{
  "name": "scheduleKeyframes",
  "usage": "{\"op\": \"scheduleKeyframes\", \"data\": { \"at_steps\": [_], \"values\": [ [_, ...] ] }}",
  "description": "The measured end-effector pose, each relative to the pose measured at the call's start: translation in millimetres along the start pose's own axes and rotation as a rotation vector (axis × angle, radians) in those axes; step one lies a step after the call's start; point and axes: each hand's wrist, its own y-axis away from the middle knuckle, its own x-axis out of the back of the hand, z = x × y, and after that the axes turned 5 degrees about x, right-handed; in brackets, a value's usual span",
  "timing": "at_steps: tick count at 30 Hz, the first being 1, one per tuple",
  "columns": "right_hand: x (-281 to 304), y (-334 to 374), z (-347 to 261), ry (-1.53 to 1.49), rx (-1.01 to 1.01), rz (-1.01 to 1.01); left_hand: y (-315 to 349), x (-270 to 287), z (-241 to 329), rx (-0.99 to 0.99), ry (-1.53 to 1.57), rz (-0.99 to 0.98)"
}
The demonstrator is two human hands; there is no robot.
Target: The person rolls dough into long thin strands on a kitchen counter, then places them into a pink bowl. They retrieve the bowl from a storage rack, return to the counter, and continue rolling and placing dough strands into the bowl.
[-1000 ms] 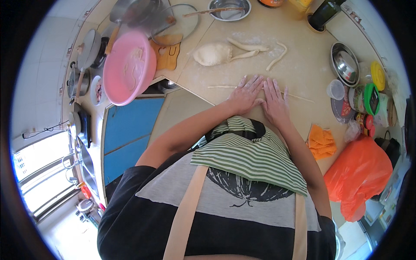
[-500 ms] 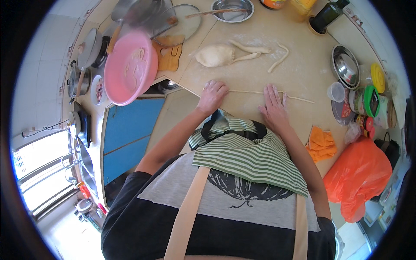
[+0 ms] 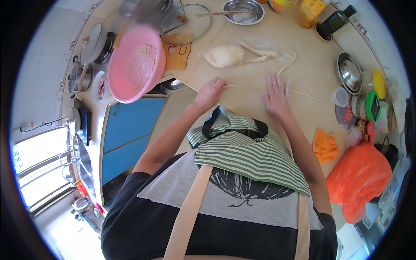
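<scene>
A long thin dough strand (image 3: 245, 86) runs sideways across the floured counter. Its left end meets the closed fingers of my left hand (image 3: 210, 93) at the counter's near edge. My right hand (image 3: 277, 97) lies palm down across the strand, fingers outstretched; the thin tail passes out to its right. Just beyond my right fingertips is the near end of a thicker dough strip (image 3: 289, 61), seemingly touching or almost touching them. Farther back rests a pale dough lump (image 3: 224, 56) with two thick strips extending to its right.
A pink basin (image 3: 136, 63) with dough strands stands left, beside a wooden board (image 3: 178, 54) and glass lid (image 3: 186, 24). A metal bowl (image 3: 243, 12) bearing chopsticks sits at the back. Right are bottles, metal bowls (image 3: 349, 73), jars, an orange cloth (image 3: 325, 146) and a red-orange bag (image 3: 362, 180).
My right hand has slid forward over the strand, bringing its fingertips up to the thicker strip. My left hand has shifted slightly left. The whole view has shifted a little.
</scene>
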Motion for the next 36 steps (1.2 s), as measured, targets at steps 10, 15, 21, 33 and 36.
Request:
{"op": "scheduleKeyframes", "data": {
  "at_steps": [10,15,21,33,36],
  "values": [
    [-11,75,28,-0.147,-0.060,0.351,-13,-5,7,-0.154,-0.066,0.192],
    [-26,41,25,-0.129,0.021,0.477,-48,-47,57,-0.407,0.021,-0.028],
    [-22,25,21,-0.096,-0.003,0.479,-65,-86,88,-0.365,-0.109,-0.066],
    [9,21,19,-0.413,0.073,0.152,-69,-98,72,-0.325,0.136,-0.166],
    [23,25,22,-0.303,0.009,-0.108,-75,-79,68,-0.212,-0.069,-0.041]
  ]
}}
